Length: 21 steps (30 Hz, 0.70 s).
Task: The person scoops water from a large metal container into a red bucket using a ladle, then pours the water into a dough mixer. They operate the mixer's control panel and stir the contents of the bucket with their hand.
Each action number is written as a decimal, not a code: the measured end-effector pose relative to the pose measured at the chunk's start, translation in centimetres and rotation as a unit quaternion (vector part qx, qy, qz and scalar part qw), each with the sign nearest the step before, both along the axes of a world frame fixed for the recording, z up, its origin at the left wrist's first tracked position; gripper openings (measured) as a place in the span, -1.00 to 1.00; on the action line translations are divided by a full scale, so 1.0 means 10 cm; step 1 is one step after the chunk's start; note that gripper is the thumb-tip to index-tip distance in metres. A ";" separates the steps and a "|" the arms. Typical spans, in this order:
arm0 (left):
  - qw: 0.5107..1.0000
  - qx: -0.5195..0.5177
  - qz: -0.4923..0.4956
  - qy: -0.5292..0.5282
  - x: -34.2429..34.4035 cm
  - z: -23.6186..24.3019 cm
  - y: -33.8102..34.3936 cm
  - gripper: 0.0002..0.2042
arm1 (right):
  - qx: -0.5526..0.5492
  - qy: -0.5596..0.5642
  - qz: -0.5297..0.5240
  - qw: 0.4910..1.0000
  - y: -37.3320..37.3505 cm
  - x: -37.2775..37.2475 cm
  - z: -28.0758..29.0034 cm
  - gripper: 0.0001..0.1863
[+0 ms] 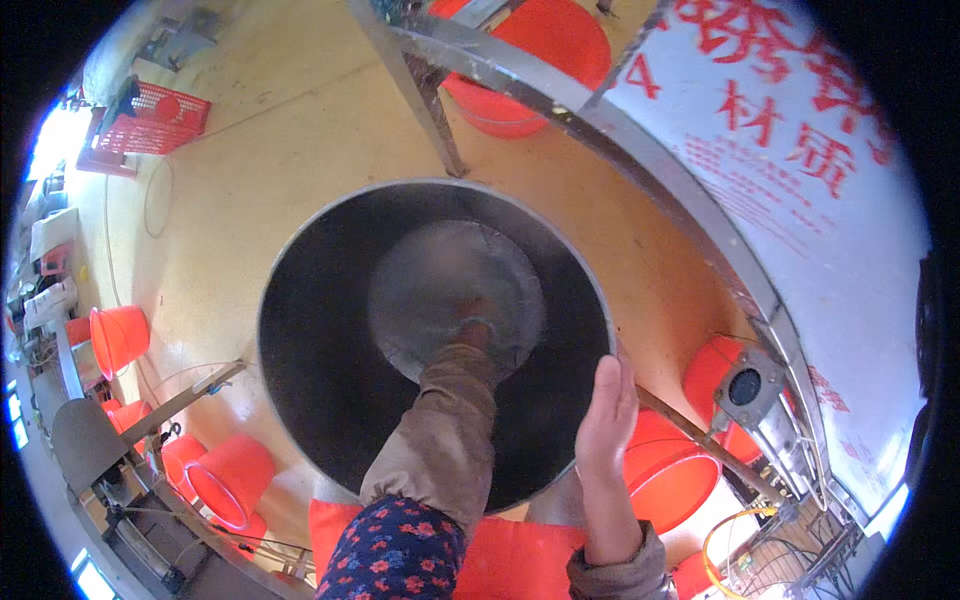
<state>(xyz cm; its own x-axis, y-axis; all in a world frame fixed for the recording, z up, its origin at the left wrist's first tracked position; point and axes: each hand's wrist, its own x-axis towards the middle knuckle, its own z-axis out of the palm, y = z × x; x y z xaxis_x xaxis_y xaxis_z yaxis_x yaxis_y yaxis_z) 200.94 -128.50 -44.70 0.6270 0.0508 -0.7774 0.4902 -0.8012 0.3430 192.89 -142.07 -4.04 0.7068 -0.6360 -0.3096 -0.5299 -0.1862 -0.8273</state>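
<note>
A large, dark, round container (320, 300) fills the middle, with a paler grey round bottom (420, 260). My left arm, in a brown sleeve and floral cover, reaches deep inside; my left hand (472, 315) is near the bottom, its fingers too dim to make out. My right hand (606, 410) lies against the container's outer right side at the rim, its fingers straight and stretched upward. A red surface (505, 560) shows below the container, between my arms.
A metal-framed table (860, 300) with a white printed top curves along the right. Red tubs (230, 480) stand at lower left, upper middle and lower right. A red crate (160, 120) sits at upper left. Metal equipment (90, 450) stands at the left.
</note>
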 end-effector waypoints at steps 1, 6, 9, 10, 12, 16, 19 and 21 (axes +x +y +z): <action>0.999 -0.023 -0.033 0.002 -0.04 0.06 -0.21 -0.57 | 0.000 0.046 -0.008 0.999 -0.01 -0.02 0.00 -0.57; 0.935 -0.308 -0.174 0.013 -0.24 1.55 -0.73 -0.56 | 0.067 -0.001 0.053 0.996 -0.12 -0.03 0.07 -0.52; 0.949 -0.241 -0.202 0.009 -0.16 2.98 -0.30 -0.58 | 0.003 -0.001 0.121 0.993 -0.24 -0.25 0.41 -0.47; 0.961 -0.200 -0.190 0.031 -0.12 3.39 -0.12 -0.61 | 0.041 0.010 0.063 0.997 -0.27 -0.39 0.57 -0.41; 0.926 -0.361 0.080 0.075 -0.13 4.02 0.23 -0.67 | 0.093 -0.032 0.111 0.989 -0.42 -0.87 1.06 -0.50; 0.975 0.076 -0.112 -0.175 -0.41 4.60 0.64 -0.74 | 0.148 -0.048 0.155 0.976 -0.74 -2.09 1.91 -0.65; 0.947 -0.095 -0.003 -0.305 -0.58 4.85 0.74 -0.76 | 0.088 0.022 0.136 0.987 -1.05 -3.10 2.27 -0.68; 0.887 0.195 -0.310 -0.282 -0.63 5.04 0.73 -0.78 | 0.140 0.076 0.067 0.985 -1.18 -3.80 2.43 -0.69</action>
